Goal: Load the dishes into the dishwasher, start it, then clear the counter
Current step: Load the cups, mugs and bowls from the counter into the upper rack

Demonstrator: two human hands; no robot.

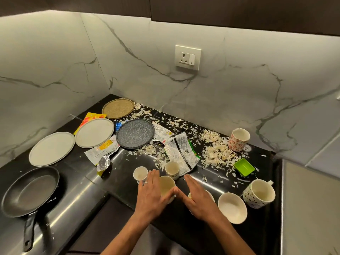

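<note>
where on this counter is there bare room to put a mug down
Bare black counter lies between the black frying pan and the small white cups. Crowded: shredded scraps and the torn wrappers fill the middle, and plates line the back left.

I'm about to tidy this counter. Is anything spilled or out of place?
Yes. Pale shredded scraps are strewn over the black counter from the woven mat to the green tray, and torn wrappers lie among the plates.
</note>
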